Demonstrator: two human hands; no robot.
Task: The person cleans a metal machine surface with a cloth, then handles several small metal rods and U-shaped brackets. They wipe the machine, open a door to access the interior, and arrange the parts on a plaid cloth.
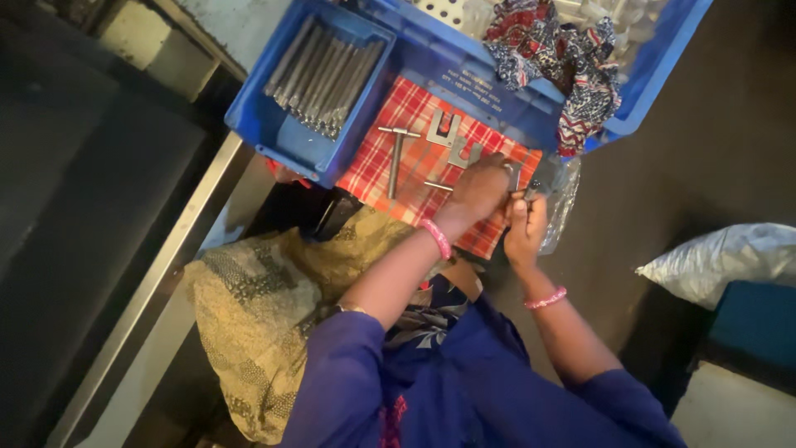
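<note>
The left hand [481, 189] and the right hand [526, 226] meet at the right edge of a red checked cloth [390, 166], fingers pinched together around a small metal part [514, 176] held between them; how firm the grip is cannot be told. Since the part sits over the cloth's edge, a slip could drop it off the cloth toward the clear plastic bag [562, 199]. Left of the hands, U-shaped brackets [452, 137] and a T-shaped pin [398, 158] lie loose, and a sweeping wrist might scatter them. Beyond, a blue crate [274, 116] holds metal rods [325, 79].
</note>
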